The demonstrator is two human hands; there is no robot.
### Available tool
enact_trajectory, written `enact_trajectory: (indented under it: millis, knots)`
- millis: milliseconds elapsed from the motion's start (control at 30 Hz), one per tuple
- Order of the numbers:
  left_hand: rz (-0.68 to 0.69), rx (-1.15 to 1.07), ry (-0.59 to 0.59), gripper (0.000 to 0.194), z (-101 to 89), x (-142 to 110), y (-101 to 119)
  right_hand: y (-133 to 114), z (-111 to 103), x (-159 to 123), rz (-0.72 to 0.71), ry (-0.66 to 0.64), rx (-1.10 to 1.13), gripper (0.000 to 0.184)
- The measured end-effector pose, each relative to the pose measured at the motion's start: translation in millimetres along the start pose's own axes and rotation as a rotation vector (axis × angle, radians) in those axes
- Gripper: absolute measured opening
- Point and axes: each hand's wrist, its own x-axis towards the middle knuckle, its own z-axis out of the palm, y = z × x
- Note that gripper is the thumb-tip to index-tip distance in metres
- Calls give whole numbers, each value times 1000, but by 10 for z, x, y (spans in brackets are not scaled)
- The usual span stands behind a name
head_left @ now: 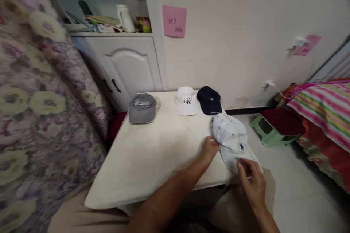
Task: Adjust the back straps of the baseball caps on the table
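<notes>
A pale blue-white baseball cap (232,133) with a small dark emblem lies at the right side of the table, its brim toward me. My left hand (210,150) is at the cap's left edge, fingers closed against its side. At the front right of the brim, my right hand (253,180) has its thumb and fingers pinched at the edge; the exact contact is partly hidden. Behind this cap sits a navy cap (210,101), with a white cap (187,102) bearing dark letters beside it. A grey cap (142,108) with light lettering rests at the far left.
The cream-covered table (147,153) stands against the wall. A floral curtain (49,116) hangs at left, near a white cabinet (128,65). To the right are a green stool (259,127) with a dark red top and a bed with a striped cover (325,105).
</notes>
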Motion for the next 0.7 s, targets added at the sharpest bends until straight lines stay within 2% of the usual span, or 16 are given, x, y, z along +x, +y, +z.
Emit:
enact_trajectory:
  millis: [67,133,200,267,333,433,533,600,700]
  knots:
    - [37,1,28,26,-130,-29,32,-249,193,-81,-29,-179,140,27]
    - [66,-18,50,23,-341,-88,89,-490,423,-139,-41,-349,237,24]
    - [94,-58,79,29,-640,-170,169,-693,658,-172,-66,-489,300,23]
    - [122,-119,120,38,-1021,-260,276,-834,873,-197,-107,-572,328,24]
    - [147,-192,186,36,-1463,-341,413,-906,1052,-236,-151,-602,322,24]
    - [179,-299,330,22,-2167,-405,676,-901,1227,-325,-219,-585,271,21]
    - [213,-403,493,30,-2777,-368,964,-846,1288,-396,-253,-564,247,21]
    - [226,-462,567,33,-3058,-293,1132,-824,1289,-414,-254,-565,257,21]
    - [237,-530,622,34,-3263,-150,1299,-827,1279,-415,-260,-558,258,21]
